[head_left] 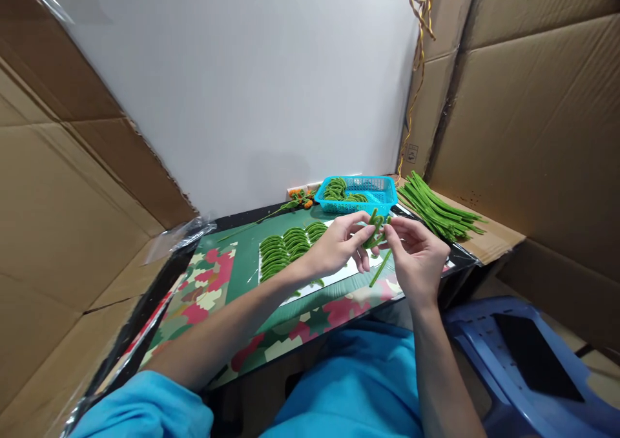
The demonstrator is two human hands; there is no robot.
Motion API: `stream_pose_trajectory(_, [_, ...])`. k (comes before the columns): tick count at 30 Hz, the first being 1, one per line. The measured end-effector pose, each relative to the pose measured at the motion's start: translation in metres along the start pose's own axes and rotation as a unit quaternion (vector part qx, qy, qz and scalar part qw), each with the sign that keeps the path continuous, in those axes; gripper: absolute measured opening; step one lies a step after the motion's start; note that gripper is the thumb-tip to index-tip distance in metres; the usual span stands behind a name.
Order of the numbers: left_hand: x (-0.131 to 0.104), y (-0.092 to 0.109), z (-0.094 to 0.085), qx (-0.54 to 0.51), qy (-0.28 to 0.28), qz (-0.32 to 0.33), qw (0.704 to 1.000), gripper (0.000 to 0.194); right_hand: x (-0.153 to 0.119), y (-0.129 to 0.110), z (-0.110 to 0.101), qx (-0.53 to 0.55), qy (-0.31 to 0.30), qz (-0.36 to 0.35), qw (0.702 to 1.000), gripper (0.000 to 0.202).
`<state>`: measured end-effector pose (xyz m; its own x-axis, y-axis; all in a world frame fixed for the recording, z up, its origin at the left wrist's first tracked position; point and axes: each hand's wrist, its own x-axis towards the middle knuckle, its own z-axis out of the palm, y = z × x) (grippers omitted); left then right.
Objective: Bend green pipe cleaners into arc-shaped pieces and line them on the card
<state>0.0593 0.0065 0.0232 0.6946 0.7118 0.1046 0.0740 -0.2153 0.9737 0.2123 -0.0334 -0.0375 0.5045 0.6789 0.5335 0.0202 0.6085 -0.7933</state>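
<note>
My left hand [339, 241] and my right hand [417, 257] meet above the right part of the table. Pinched between their fingers is a green pipe cleaner [380, 270], looped at the top, with one straight end hanging down. Fingers hide part of the loops, so I cannot tell how many stems are held. Below and to the left, curved green pipe-cleaner pieces [274, 254] lie in rows on a white sheet [341, 272]. My left forearm passes over part of that sheet.
Behind my hands stands a blue plastic basket [382, 186] holding more curved green pieces. A bundle of straight green pipe cleaners [436, 208] lies at the right on cardboard. Orange flowers [306, 199] are beside the basket. Cardboard walls flank the table; a blue stool [484, 341] stands right.
</note>
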Motion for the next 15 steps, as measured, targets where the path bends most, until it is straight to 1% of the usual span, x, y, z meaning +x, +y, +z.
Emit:
stream_pose_trajectory(4, [-0.0047, 0.0028, 0.0039, 0.025, 0.002, 0.021, 0.999, 0.037, -0.0009, -0.0011, -0.0005, -0.017, -0.029, -0.01, 0.999, 0.012])
stream_pose_trajectory(7, [-0.0067, 0.0045, 0.0068, 0.026, 0.023, 0.033, 0.999, 0.038, -0.0021, -0.0026, -0.0007, -0.014, -0.048, -0.011, 0.999, 0.011])
stream_pose_trajectory(11, [-0.0058, 0.0068, 0.0071, 0.036, 0.042, 0.034, 0.998, 0.041, -0.0036, -0.0031, -0.0002, 0.003, -0.063, -0.002, 0.998, 0.012])
stream_pose_trajectory(15, [-0.0053, 0.0075, 0.0041, 0.08, 0.037, 0.028, 0.996, 0.04, -0.0037, -0.0025, 0.0004, 0.007, -0.063, 0.004, 0.998, 0.01])
